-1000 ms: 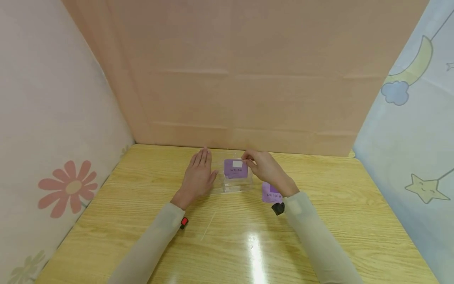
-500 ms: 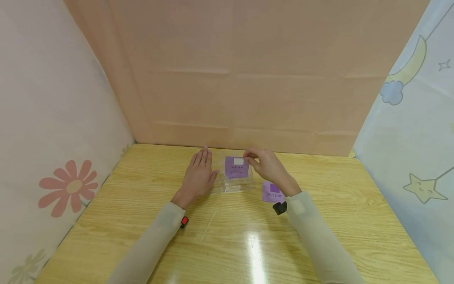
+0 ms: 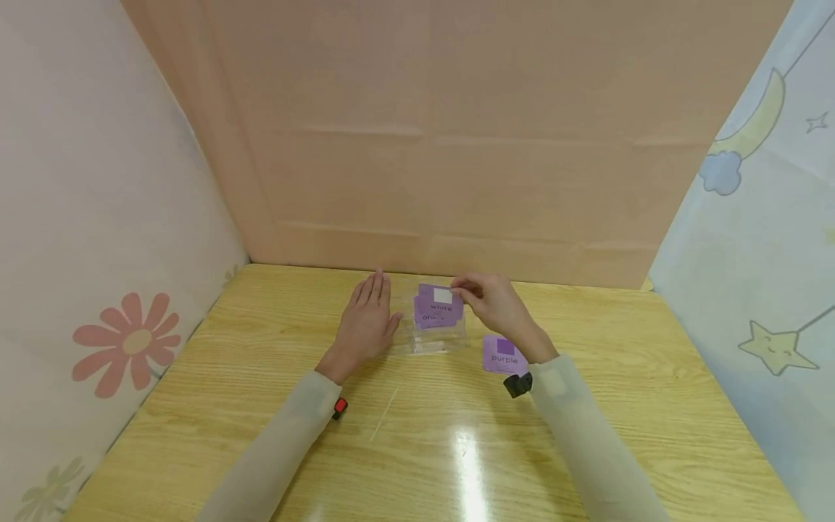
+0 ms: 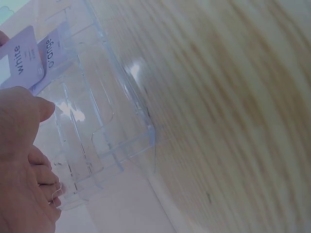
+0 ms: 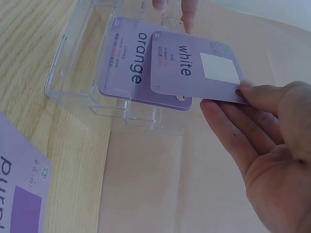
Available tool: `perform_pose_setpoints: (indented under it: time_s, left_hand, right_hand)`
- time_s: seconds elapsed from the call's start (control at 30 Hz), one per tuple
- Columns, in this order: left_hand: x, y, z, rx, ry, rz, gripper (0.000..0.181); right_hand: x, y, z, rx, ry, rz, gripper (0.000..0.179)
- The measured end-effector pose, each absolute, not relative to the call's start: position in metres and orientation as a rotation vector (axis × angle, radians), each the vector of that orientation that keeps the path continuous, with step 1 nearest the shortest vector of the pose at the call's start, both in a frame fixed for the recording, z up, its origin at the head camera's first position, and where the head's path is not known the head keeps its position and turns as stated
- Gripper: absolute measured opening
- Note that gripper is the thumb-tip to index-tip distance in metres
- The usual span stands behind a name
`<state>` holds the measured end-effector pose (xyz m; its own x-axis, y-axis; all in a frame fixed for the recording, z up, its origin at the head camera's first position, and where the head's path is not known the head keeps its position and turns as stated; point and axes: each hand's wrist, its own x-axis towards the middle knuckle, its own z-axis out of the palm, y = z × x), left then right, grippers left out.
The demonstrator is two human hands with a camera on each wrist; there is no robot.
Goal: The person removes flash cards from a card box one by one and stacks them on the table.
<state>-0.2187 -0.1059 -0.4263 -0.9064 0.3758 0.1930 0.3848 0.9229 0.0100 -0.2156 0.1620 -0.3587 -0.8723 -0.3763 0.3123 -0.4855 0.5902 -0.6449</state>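
Note:
My right hand (image 3: 499, 308) pinches the corner of a purple card marked "white" (image 5: 172, 80) between thumb and fingers. That card is raised over another one reading "orange" (image 5: 121, 60), which lies in a clear plastic box (image 5: 57, 92). Straight and close together, the fingers of my left hand (image 3: 365, 326) rest on the box's left part. In the left wrist view the hand's thumb (image 4: 45, 108) lies over the clear plastic, near both cards. A lighter card printed "purple" (image 3: 504, 355) is on the table by my right wrist.
The wood-grain table (image 3: 313, 449) meets an upright brown sheet (image 3: 424, 181) just behind the box. Patterned panels stand at the left (image 3: 117, 181) and right (image 3: 750, 239). A thin pale strip (image 3: 383, 415) shows on the table between my forearms.
My right hand has lifted the "white" card up and slightly right, uncovering the "orange" card beneath. My left hand has stayed in place.

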Motion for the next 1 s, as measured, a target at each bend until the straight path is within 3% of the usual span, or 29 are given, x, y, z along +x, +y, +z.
perform_pose_setpoints:
  time_s: [0.57,1.0]
  left_hand:
    - [-0.219,-0.108,-0.429,-0.583,-2.894,-0.081,0.076]
    - [-0.218,-0.110,-0.425,-0.604,-2.905,-0.117,0.075]
  right_hand:
    - [-0.211,0.171,-0.364,0.619,-2.703,1.302,0.023]
    - [-0.211,0.177,-0.370,0.605,-2.672,1.353,0.020]
